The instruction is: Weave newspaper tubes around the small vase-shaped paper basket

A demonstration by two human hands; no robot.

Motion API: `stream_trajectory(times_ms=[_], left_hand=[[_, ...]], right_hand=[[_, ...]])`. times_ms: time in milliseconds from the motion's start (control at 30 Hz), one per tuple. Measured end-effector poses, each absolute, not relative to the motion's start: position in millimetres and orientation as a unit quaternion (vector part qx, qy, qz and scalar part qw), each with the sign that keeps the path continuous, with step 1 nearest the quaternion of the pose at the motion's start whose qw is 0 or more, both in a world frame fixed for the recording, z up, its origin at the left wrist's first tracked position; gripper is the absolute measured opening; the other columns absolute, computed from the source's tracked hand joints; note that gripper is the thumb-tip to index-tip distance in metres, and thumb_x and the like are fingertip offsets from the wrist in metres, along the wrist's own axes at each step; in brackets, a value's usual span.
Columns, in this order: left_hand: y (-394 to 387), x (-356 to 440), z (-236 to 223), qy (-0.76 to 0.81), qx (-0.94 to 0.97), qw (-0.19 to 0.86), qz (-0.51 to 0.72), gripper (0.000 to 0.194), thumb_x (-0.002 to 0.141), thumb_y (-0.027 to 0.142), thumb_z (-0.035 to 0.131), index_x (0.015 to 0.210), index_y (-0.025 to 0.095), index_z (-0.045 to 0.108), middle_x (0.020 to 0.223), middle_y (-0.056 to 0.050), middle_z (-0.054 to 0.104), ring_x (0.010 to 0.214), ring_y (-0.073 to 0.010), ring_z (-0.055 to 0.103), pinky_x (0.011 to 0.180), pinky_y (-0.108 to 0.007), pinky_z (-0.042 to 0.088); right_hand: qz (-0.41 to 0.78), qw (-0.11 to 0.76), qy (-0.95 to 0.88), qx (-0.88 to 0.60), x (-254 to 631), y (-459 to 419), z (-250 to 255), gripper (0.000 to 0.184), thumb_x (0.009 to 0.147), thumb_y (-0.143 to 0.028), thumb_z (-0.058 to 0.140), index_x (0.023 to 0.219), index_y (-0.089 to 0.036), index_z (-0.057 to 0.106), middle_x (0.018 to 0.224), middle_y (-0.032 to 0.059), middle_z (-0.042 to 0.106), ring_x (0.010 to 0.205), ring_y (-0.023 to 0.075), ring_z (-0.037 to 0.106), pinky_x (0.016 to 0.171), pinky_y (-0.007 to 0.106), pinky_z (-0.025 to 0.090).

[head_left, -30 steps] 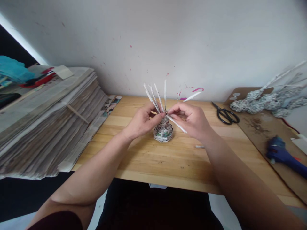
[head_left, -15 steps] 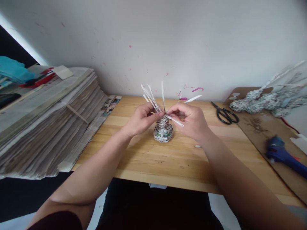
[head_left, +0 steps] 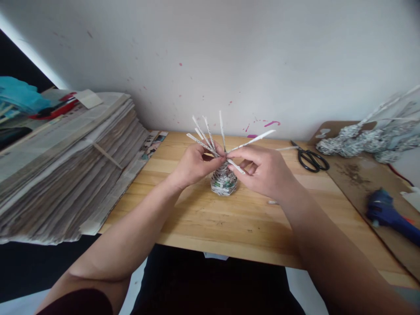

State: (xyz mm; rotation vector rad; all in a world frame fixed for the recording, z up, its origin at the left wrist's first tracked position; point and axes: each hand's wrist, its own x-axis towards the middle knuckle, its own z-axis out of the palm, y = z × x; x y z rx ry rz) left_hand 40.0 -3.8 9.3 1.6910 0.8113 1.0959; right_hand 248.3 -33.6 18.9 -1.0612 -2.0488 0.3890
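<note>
A small vase (head_left: 224,184) woven from rolled newspaper stands on the wooden table, wide at its base and narrow at the neck. Several paper tubes (head_left: 222,129) fan up and outward from its top. My left hand (head_left: 198,164) grips the neck from the left, thumb in front, with tubes rising behind the fingers. On the other side, my right hand (head_left: 262,168) has thumb and forefinger closed around a short white paper tube (head_left: 236,166) that slants down to the right. A thin pale strip (head_left: 287,148) shows beyond my right knuckles; where it leads is hidden.
Black-handled scissors (head_left: 310,159) lie to the right, near several woven paper pieces (head_left: 364,140). A blue glue gun (head_left: 387,212) rests on a brown board (head_left: 351,175). At left rises a tall stack of newspapers (head_left: 72,175). A paint-spotted wall (head_left: 210,65) closes off the back.
My right hand has shifted slightly right and its fingers have spread a little. One tube now leans farther left over my left hand. The pale strip by the scissors has come into view.
</note>
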Motion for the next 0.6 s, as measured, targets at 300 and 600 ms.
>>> stream_trajectory(times_ms=[300, 600], left_hand=[[-4, 37, 14, 0.332, 0.737, 0.401, 0.432, 0.019, 0.077, 0.023, 0.081, 0.091, 0.016, 0.070, 0.090, -0.004, 0.076, 0.084, -0.0161, 0.069, 0.085, -0.031, 0.055], [-4, 36, 25, 0.265, 0.742, 0.492, 0.371, 0.028, 0.088, 0.021, 0.071, 0.115, 0.014, 0.071, 0.102, -0.008, 0.078, 0.090, -0.0178, 0.073, 0.084, -0.030, 0.057]], right_hand=[[0.038, 0.419, -0.835, -0.355, 242, -38, 21, 0.018, 0.098, -0.020, 0.062, 0.096, -0.027, 0.079, 0.104, 0.0047, 0.081, 0.095, 0.0219, 0.075, 0.085, 0.036, 0.057], [0.146, 0.460, -0.761, -0.434, 240, -33, 17, 0.008, 0.091, -0.026, 0.069, 0.085, -0.022, 0.071, 0.077, 0.0022, 0.071, 0.066, 0.0151, 0.061, 0.064, 0.030, 0.046]])
